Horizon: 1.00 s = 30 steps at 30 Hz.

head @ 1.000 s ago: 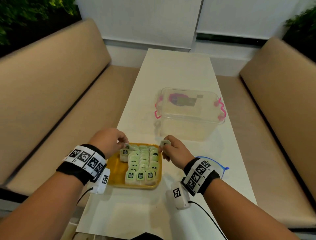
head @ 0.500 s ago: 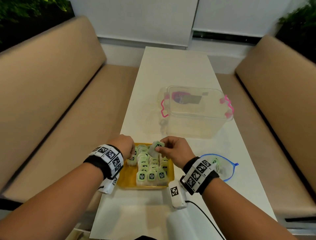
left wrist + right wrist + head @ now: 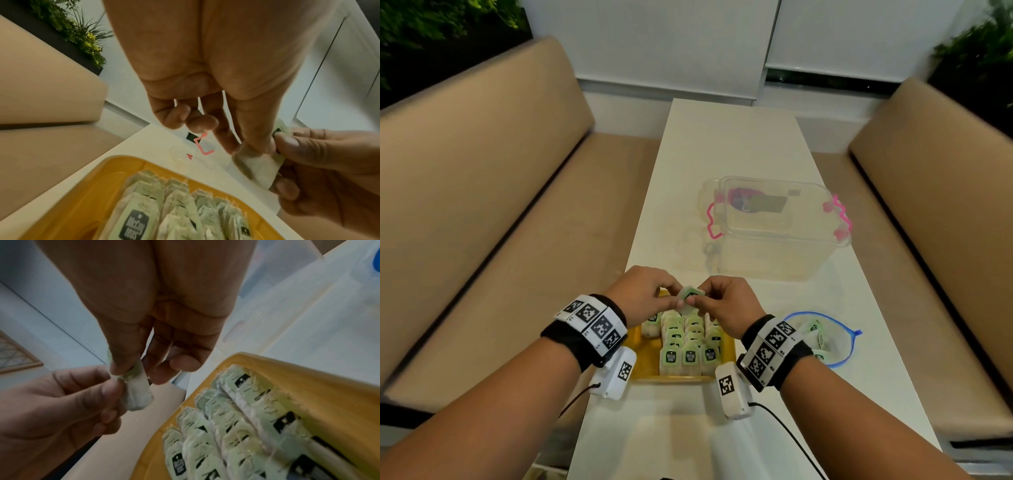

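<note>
A yellow tray [image 3: 640, 346] [image 3: 107, 172] [image 3: 308, 379] near the table's front edge holds rows of pale green tea bags [image 3: 690, 356] [image 3: 141, 211] [image 3: 246, 426] with dark labels. Above the tray's far edge both hands meet on one tea bag [image 3: 690, 297] [image 3: 257, 167] [image 3: 137, 395]. My left hand [image 3: 645, 298] [image 3: 255, 142] pinches it between thumb and fingers from the left. My right hand [image 3: 726, 305] [image 3: 123, 369] pinches it from the right. The bag hangs clear of the tray.
A clear plastic box [image 3: 777, 226] with pink latches stands on the white table [image 3: 736, 144] beyond the hands. A clear zip bag [image 3: 825, 339] with a blue edge, holding tea bags, lies right of the tray. Tan benches [image 3: 482, 205] flank the table on both sides.
My right hand carried its tea bag left over the tray. My left hand left the tray's bags, rose, and now pinches the same bag.
</note>
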Each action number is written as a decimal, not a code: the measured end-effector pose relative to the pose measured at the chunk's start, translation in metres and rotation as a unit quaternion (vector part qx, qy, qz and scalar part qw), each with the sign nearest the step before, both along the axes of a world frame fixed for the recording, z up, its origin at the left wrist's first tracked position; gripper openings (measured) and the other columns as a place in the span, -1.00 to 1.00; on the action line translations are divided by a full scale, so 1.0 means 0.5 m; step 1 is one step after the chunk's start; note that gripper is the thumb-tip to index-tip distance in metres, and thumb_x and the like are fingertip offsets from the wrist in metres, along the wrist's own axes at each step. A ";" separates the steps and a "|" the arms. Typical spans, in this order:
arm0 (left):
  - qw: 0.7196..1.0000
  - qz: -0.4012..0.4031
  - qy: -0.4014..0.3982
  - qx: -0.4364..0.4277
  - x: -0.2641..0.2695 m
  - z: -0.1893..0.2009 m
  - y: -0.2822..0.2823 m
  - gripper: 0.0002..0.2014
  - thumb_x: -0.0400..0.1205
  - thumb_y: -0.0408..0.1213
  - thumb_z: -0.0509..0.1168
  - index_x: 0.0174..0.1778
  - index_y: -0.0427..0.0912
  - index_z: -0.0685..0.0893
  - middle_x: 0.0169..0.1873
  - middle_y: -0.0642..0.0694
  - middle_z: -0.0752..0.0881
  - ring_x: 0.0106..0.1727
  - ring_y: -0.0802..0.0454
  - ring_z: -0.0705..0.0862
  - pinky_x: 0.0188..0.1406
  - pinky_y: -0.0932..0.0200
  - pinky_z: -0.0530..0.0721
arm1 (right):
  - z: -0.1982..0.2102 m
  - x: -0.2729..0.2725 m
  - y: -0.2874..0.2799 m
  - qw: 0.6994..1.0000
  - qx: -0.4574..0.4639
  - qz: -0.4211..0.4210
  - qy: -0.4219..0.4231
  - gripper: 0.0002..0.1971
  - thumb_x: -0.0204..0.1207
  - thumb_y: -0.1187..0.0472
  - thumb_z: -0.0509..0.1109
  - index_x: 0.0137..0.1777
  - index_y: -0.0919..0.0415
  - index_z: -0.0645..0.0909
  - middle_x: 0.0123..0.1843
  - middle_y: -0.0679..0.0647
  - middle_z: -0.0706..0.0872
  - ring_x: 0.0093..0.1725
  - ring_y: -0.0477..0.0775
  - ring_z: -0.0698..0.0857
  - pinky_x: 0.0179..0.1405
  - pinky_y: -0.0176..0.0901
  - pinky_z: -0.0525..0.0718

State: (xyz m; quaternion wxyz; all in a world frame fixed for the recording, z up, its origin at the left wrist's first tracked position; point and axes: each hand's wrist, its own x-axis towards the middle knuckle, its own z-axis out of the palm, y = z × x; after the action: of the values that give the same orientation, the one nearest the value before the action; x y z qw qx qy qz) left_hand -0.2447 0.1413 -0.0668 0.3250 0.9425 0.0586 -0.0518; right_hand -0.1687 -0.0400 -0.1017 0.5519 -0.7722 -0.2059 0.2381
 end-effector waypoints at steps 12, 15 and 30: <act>0.994 0.011 -0.075 -0.077 -0.019 0.011 0.011 -0.99 0.56 -0.13 0.49 -0.14 0.09 0.80 -0.26 0.18 0.77 -0.26 0.06 0.67 -0.23 0.23 0.61 | 0.004 -0.012 0.038 0.996 -0.059 0.035 -0.063 -0.84 0.43 0.04 0.60 -0.23 0.09 0.74 -0.44 -0.15 0.67 -0.47 -0.18 0.54 -0.43 -0.34 0.50; 0.991 0.027 -0.089 -0.095 -0.024 0.012 0.016 -0.97 0.58 -0.18 0.47 -0.14 0.07 0.80 -0.28 0.15 0.78 -0.22 0.09 0.72 -0.16 0.18 0.70 | -0.004 -0.017 0.051 0.995 -0.067 0.047 -0.065 -0.89 0.43 0.08 0.58 -0.20 0.09 0.77 -0.38 0.01 0.68 -0.40 -0.07 0.55 -0.33 -0.17 0.56; 0.963 -0.034 0.169 0.208 -0.016 -0.053 0.042 -0.80 0.58 -0.25 0.39 0.09 0.03 0.79 0.04 0.06 0.78 0.03 0.04 0.73 0.02 0.15 0.71 | -0.031 0.041 -0.025 0.941 -0.294 -0.052 -0.159 -0.69 0.51 0.03 0.44 0.23 0.03 0.62 0.09 0.03 0.63 -0.03 0.03 0.62 -0.04 -0.18 0.53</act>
State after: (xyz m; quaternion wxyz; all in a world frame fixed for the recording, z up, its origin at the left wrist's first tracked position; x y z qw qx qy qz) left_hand -0.2525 0.1625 -0.0932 0.1055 0.9682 0.0898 -0.2083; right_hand -0.1482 -0.0527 -0.1170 0.2718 -0.9377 -0.1712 0.1327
